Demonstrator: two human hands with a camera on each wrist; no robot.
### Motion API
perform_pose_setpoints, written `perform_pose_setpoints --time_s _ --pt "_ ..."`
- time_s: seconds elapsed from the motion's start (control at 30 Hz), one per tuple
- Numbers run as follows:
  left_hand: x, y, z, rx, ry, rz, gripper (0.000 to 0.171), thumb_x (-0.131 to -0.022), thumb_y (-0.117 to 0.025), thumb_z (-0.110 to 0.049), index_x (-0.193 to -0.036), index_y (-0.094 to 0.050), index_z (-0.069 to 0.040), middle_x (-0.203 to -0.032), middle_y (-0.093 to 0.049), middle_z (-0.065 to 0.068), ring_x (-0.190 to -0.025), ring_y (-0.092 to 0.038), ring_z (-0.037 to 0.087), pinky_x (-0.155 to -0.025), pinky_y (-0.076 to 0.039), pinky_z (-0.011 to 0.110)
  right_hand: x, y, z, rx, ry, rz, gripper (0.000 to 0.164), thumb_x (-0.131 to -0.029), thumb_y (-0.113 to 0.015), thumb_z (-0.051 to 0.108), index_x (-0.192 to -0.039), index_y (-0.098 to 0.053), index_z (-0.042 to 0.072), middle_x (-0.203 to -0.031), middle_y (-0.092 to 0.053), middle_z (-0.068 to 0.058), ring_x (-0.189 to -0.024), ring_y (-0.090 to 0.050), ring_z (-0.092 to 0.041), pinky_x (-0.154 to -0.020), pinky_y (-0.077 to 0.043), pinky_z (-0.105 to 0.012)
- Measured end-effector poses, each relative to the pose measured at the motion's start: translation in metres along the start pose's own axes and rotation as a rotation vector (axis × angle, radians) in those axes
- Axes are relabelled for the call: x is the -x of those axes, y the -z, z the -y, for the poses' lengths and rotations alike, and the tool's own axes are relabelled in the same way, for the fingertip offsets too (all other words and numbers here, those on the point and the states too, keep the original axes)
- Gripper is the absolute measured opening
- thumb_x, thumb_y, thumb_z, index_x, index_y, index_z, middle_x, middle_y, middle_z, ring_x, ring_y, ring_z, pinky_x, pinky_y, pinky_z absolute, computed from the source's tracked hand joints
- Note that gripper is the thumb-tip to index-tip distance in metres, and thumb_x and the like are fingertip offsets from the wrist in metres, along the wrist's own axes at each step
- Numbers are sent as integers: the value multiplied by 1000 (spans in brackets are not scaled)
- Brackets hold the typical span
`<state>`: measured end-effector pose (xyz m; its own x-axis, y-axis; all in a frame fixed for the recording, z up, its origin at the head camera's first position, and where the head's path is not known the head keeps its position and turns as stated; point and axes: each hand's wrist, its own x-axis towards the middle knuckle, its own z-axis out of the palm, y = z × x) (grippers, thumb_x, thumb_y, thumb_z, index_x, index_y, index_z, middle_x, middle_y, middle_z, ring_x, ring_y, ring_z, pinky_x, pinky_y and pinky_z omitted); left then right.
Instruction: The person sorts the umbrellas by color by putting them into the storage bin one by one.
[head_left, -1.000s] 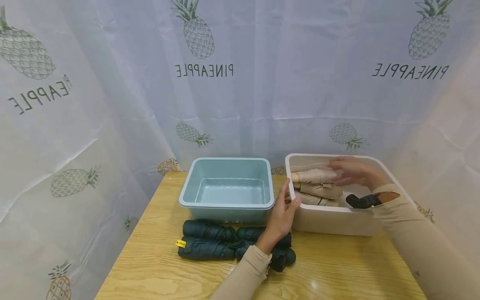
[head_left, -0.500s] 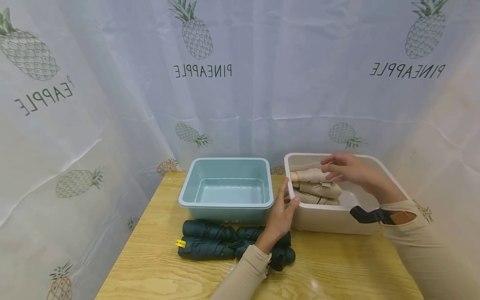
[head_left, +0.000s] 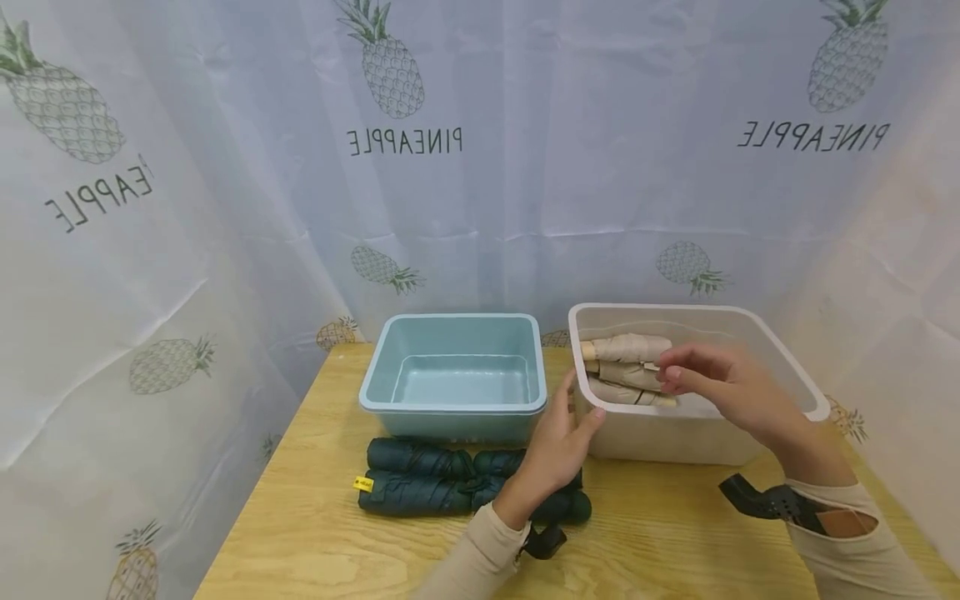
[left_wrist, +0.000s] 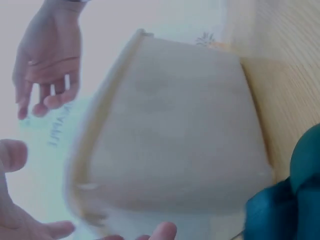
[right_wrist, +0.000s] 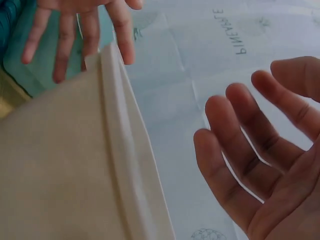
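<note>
Several beige folded umbrellas lie side by side at the left end of the white bin. My right hand hovers over the bin's inside, fingers loosely bent around nothing; the right wrist view shows the same hand apart from the bin's rim. At the bin's left front corner is my left hand, fingers extended and spread. Whether it touches the rim cannot be told. Dark green folded umbrellas lie in two rows on the table, partly hidden behind my left forearm.
A light blue basin with nothing visible inside stands left of the white bin. Both sit on a wooden table. A pineapple-print curtain hangs close behind and at both sides.
My right hand has drawn back toward me and slightly right over the bin, uncovering more of the beige umbrellas. My left hand has shifted slightly at the bin's corner, its grip loosened.
</note>
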<state>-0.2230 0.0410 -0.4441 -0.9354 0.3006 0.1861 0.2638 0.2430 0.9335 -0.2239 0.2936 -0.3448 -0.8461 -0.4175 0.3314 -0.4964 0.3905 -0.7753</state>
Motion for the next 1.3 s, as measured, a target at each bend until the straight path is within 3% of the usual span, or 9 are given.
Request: perform_pose_setpoints --time_s 0.13,0.23,0.4,0.57,0.77,1.0,1.3 --pt "16 18 -15 -68 -10 29 66 -102 -51 -53 -160 -32 -27 -160 -42 5 -136 -53 31 -100 -52 48 15 -15 1 -51 61 25 23 -100 -54 -6 -118 -67 1 -107 -73 3 -92 -74 -17 -82 -59 -26" --pt "24 32 -21 -105 -76 -1 54 -102 -55 -48 -150 -49 -24 -148 -55 4 -126 -60 26 -94 -55 41 23 -28 0 -103 135 88 27 -98 -53 -12 -119 -66 0 -110 -72 1 -93 -72 -17 -81 -59 -26" --pt "26 61 -19 -98 -191 -121 37 -101 -60 -35 -133 -64 -18 -132 -67 2 -123 -63 22 -98 -55 46 30 -53 -5 -181 187 164 33 -97 -51 -14 -120 -66 4 -112 -70 2 -94 -69 -14 -81 -58 -25" --pt "21 97 -11 -118 -212 -271 31 -99 -63 -28 -127 -68 -15 -126 -71 8 -120 -65 27 -98 -54 55 33 -82 -15 -172 116 168 26 -99 -56 -6 -117 -68 10 -106 -71 4 -91 -70 -14 -79 -59 -27" --pt "22 145 3 -191 -146 -444 28 -99 -64 -23 -123 -69 -11 -123 -72 11 -119 -65 27 -98 -53 55 37 -117 -35 -56 10 216 15 -102 -61 12 -114 -70 14 -105 -72 -2 -93 -67 -7 -79 -57 -27" --pt "27 197 23 -257 -57 -601 27 -100 -61 -22 -122 -68 -8 -121 -72 13 -118 -65 29 -99 -53 52 44 -142 -59 26 -57 252 19 -100 -66 21 -115 -69 11 -106 -70 -5 -90 -63 -3 -74 -56 -26" --pt "36 240 44 -331 55 -751 30 -100 -61 -22 -125 -67 -7 -127 -68 17 -124 -59 35 -103 -46 56 51 -156 -72 163 -114 212 19 -95 -72 28 -111 -70 17 -105 -66 4 -87 -61 -1 -71 -55 -26"
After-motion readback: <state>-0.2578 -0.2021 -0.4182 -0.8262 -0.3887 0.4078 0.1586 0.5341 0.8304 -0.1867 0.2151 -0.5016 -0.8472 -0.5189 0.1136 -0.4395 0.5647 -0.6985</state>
